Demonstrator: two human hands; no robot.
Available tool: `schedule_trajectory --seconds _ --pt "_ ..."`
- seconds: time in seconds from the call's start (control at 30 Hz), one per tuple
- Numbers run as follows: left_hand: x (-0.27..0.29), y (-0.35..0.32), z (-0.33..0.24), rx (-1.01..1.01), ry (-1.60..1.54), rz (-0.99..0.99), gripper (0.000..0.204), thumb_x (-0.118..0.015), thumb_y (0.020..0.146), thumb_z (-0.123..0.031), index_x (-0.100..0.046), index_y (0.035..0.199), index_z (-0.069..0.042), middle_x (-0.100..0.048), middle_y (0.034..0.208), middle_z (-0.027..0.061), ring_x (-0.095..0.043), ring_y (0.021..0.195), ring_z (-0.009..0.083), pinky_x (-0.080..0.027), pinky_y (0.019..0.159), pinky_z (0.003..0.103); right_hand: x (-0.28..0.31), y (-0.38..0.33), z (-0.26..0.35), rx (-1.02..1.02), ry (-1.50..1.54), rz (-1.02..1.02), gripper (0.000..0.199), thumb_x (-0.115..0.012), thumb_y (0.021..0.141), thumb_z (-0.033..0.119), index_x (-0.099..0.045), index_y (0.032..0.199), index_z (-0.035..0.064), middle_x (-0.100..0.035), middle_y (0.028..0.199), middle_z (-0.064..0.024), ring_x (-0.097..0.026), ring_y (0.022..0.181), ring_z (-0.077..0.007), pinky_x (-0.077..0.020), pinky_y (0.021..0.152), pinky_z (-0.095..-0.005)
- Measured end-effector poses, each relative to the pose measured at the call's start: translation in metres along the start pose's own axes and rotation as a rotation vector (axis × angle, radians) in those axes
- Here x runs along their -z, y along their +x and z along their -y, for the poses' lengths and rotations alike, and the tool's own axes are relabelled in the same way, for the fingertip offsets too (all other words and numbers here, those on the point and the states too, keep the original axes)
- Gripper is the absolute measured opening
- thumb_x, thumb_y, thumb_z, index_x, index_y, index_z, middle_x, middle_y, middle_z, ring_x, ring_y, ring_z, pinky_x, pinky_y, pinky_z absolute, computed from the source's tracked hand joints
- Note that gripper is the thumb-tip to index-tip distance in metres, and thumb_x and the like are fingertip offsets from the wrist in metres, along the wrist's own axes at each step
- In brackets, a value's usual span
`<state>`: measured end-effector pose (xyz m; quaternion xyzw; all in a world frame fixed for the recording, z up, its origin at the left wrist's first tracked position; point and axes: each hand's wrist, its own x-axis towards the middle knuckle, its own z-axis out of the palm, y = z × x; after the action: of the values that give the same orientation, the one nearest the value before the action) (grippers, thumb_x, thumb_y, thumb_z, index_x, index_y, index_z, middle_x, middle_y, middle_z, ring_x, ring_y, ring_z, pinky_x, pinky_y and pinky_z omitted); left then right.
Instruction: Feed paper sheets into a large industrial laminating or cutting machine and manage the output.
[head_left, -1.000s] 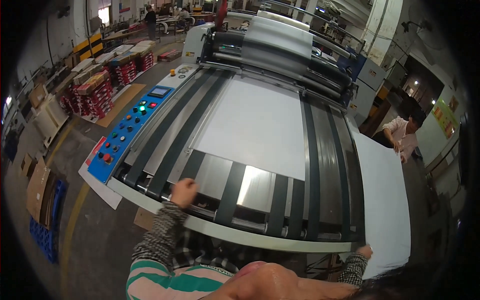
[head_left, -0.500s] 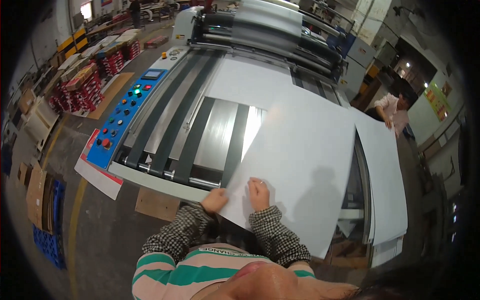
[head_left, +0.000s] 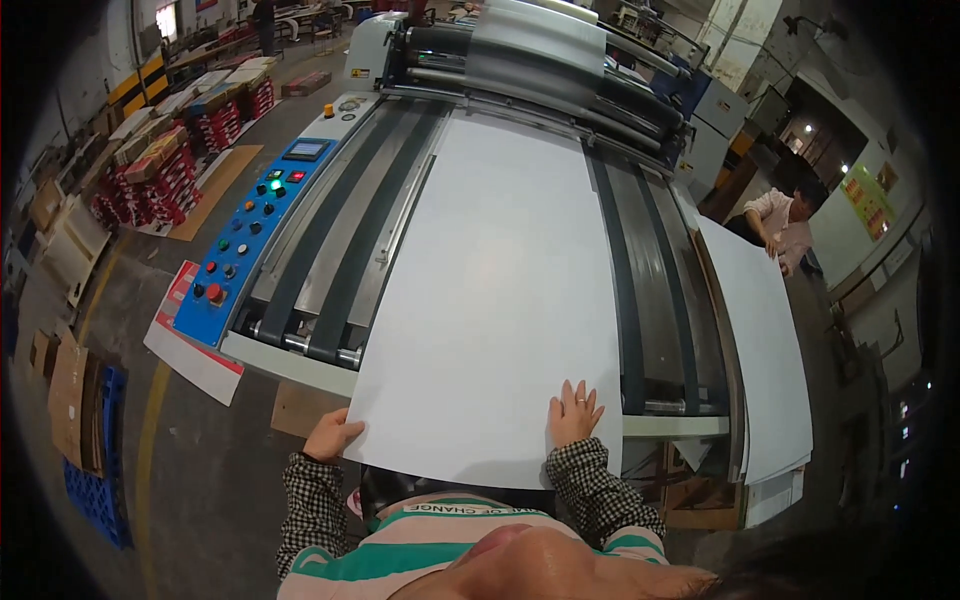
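- White sheet [head_left: 490, 300]: large, plain, smooth, matte; faint grey shading nr the near end. Lies lengthwise on the machine's belts, far end up by the rollers [head_left: 540, 100], near end overhanging the front rail [head_left: 675, 427] close to the wearer's torso.
- L hand [head_left: 333, 436]: partly closed at the sheet's near L corner, has the edge betw. thumb & fingers; fingertips hidden underneath.
- R hand [head_left: 575, 412]: fingers spread, palm down on the sheet nr its R edge, nothing grasped; ring on one finger.
- Sleeves [head_left: 605, 490]: b/w check cloth, bunched at wrists.
- Belts [head_left: 655, 270]: flat, dark strips over shiny metal bed; middle ones covered by the sheet.
- Film roll [head_left: 537, 50]: translucent, greyish, wrapped on a cylinder above the rollers; top cut off.
- Control panel [head_left: 250, 240]: blue, long, w/ round knobs, lit green button, small screen.
- Paper stack [head_left: 765, 350]: white, R of machine, edges slightly uneven. Co-worker [head_left: 785, 225] in pale shirt beside it, hands hard to make out.
- Far end of sheet: can't tell if one pc or two overlapping; slight step in the R edge.
- Pic corners black, bkgd blurry.
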<state>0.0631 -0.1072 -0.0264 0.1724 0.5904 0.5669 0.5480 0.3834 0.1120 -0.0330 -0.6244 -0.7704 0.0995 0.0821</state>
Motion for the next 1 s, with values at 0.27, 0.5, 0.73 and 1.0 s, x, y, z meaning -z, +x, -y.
schedule_trajectory --seconds 0.27,0.5,0.73,1.0 --pt "0.002 0.055 -0.045 0.01 0.215 -0.078 0.028 -0.056 0.07 -0.006 -0.055 0.095 0.009 -0.059 0.084 0.0118 -0.056 0.073 0.0179 -0.045 0.067 0.027 -0.007 0.061 0.014 0.095 0.026 0.056 0.049 -0.04 0.082 0.034 -0.034 0.125 0.0109 -0.021 0.134 -0.0167 -0.013 0.124 -0.033 -0.0066 0.099 -0.0525" --pt "0.003 0.128 -0.061 -0.298 0.767 -0.455 0.021 -0.057 0.069 -0.01 -0.058 0.085 0.004 -0.061 0.08 0.0153 -0.059 0.074 0.0233 -0.045 0.066 0.031 -0.01 0.146 0.026 0.066 -0.031 0.072 0.051 -0.039 0.082 0.038 -0.033 0.126 0.0116 -0.02 0.135 -0.0151 -0.012 0.125 -0.0325 -0.0054 0.099 -0.0521" --pt "-0.029 0.119 -0.096 -0.406 0.661 -0.626 0.024 -0.056 0.072 -0.014 -0.055 0.087 0.005 -0.059 0.071 0.0126 -0.058 0.063 0.0195 -0.045 0.057 0.029 -0.006 0.206 -0.041 0.448 0.28 -0.446 0.02 -0.052 0.077 0.019 -0.061 0.085 0.003 -0.055 0.101 -0.0182 -0.051 0.095 -0.0299 -0.0412 0.081 -0.0382" --pt "-0.004 0.095 -0.075 -0.317 0.485 -0.675 0.016 -0.054 0.077 -0.011 -0.055 0.08 0.005 -0.055 0.064 0.0071 -0.053 0.053 0.012 -0.044 0.047 0.024 0.147 0.069 -0.329 -1.149 -0.573 -0.412 0.058 -0.055 0.076 0.02 -0.028 0.127 0.0134 -0.036 0.127 -0.0099 -0.015 0.126 -0.0233 -0.0228 0.094 -0.0543"
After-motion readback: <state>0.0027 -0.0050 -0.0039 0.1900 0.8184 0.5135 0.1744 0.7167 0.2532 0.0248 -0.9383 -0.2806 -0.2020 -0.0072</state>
